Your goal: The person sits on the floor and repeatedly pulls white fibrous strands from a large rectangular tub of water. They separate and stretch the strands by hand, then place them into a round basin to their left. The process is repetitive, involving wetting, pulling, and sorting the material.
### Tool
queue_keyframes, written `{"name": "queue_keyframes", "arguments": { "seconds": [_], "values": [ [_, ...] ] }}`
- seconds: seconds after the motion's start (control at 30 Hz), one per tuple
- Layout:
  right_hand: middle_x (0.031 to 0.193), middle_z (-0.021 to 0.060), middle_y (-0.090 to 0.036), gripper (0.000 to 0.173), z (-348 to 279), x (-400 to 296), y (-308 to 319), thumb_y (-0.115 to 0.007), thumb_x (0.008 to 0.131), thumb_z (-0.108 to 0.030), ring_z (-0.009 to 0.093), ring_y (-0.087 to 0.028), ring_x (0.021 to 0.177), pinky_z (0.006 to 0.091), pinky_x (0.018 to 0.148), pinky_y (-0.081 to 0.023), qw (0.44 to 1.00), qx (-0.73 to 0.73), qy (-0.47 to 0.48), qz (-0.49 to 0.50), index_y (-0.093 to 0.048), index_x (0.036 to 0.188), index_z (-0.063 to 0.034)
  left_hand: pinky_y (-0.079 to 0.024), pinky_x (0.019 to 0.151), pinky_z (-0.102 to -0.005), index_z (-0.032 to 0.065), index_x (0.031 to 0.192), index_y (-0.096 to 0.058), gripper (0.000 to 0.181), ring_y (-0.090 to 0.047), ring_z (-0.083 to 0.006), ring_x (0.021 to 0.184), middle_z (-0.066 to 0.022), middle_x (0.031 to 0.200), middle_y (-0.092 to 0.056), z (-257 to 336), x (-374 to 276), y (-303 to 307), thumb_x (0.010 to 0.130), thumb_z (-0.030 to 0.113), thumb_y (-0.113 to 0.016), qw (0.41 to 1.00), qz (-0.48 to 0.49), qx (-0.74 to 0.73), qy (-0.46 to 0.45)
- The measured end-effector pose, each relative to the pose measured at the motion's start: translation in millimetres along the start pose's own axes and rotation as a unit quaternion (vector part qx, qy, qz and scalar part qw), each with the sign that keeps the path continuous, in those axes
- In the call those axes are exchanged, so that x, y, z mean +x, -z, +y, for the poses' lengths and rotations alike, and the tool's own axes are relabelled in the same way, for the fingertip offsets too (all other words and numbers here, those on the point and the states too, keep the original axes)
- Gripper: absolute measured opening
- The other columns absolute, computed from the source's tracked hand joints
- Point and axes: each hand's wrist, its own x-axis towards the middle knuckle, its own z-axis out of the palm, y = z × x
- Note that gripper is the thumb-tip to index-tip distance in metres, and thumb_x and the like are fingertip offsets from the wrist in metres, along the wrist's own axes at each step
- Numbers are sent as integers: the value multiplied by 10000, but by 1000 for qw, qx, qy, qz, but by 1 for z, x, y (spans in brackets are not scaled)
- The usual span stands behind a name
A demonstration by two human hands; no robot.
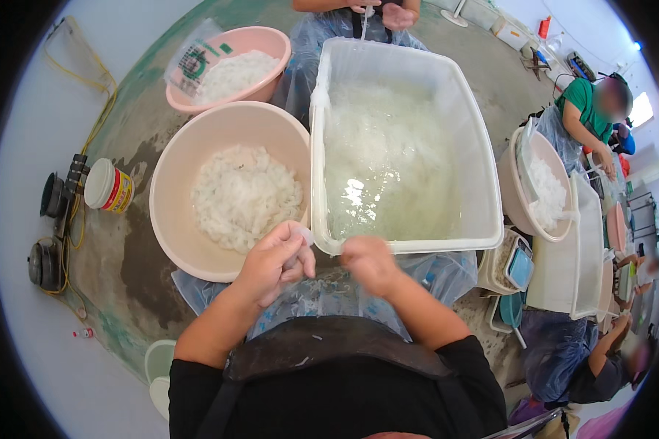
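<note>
My left hand (pixel 277 262) pinches a small whitish, translucent piece (pixel 306 235) between thumb and fingertips, over the front right rim of a large round basin (pixel 170 219). Wet white clumps (pixel 247 195), perhaps cocoons or fibre, fill the bottom of that basin. My right hand (pixel 369 264) is blurred by motion, its fingers curled, just off the near left corner of a white rectangular tub (pixel 480 181). Whether it holds anything is not visible. Cloudy greenish water (pixel 395 170) stands in the tub, with white fibre spread beneath the surface and draped over its left rim.
A pink basin (pixel 277 41) with white material and a printed bag stands behind. Across the tub sits another person (pixel 398 16). On the right are a basin (pixel 510 181), a digital scale (pixel 519 266) and further workers. A lidded bucket (pixel 101 184) stands left, near cables.
</note>
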Motion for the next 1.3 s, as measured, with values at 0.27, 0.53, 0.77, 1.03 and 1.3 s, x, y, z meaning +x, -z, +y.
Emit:
{"name": "queue_keyframes", "arguments": {
  "seconds": [0.27,0.53,0.77,1.03,1.3],
  "values": [
    [666,98,-489,195,-43,35,30,-515,751,-197,234,-493,661,350,660,-390,859,488,92,-126,-475,678,-21,-209,1080,-490,191,1173,-645,385,-189,-369,1375,-182,1472,-252,-24,6,-19,798,274,-673,782,-118,526,-313],
    [1192,178,-473,256,8,5,-14,-561,715,-157,339,-449,1147,420,1000,-314,987,65,88,-116,-607,923,-15,-301,1061,-459,54,1133,-655,318,-528,-318,1176,-188,1219,-579,-9,8,6,828,139,-621,729,56,538,-420],
    [947,159,-597,207,2,12,-27,-555,807,-139,349,-538,959,427,873,-407,998,-35,49,-29,-590,974,-22,-232,1086,-536,86,1028,-689,241,-604,-280,1084,-15,1060,-680,-25,5,6,797,152,-675,994,-2,15,-107],
    [748,145,-575,196,-6,21,-2,-521,794,-208,339,-548,788,443,718,-414,974,-171,-12,-146,-599,735,-38,-358,1020,-539,80,905,-635,94,-619,-252,1038,-56,969,-656,-14,8,5,816,110,-637,667,-19,649,-366],
    [870,126,-528,441,1,12,23,-647,721,-228,287,-545,736,407,671,-424,986,21,-161,-44,-454,1078,-56,-447,950,-413,44,1062,-382,164,-560,-297,1121,-272,1249,-516,-5,-17,-12,1009,195,-344,973,-85,-81,-200]
  ]
}}
